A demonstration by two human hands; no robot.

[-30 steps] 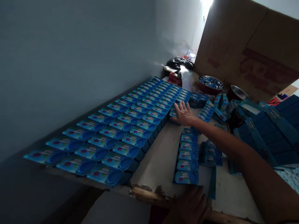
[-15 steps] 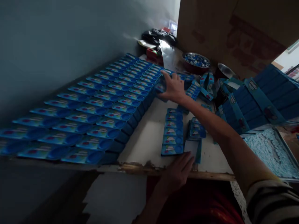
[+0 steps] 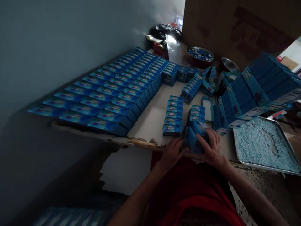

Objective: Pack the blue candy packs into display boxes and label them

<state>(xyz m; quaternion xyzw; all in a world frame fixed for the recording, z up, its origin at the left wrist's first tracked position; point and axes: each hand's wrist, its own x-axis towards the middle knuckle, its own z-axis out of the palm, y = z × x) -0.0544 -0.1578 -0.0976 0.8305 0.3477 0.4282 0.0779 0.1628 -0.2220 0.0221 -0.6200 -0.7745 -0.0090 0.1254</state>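
A grey-blue wall [image 3: 58, 37] filled the left and upper left of the frame, and a brown cardboard box [image 3: 223, 34] with dark red printing stood at the upper right. Across the middle, the pale worktop [image 3: 150, 116], chipped along its near edge, carried a slanting block of printed blue candy packs [image 3: 113, 91] ranked in rows. At right, long blue cartons [image 3: 254, 91] were stacked at a tilt, just beside a metal tray [image 3: 268, 169] spread with pale blue pellets [image 3: 256, 144]. A round bowl [image 3: 199, 64] of small blue and white pieces sat at the upper right of centre. Right of the block ran a short column of packs [image 3: 172, 116]. At lower centre-right, the right hand [image 3: 213, 146] had its grip around a blue pack bundle [image 3: 199, 126] near the worktop's edge. The left hand [image 3: 172, 151] was just beside the bundle, its fingertips in shadow; whether it gripped anything could not be told.
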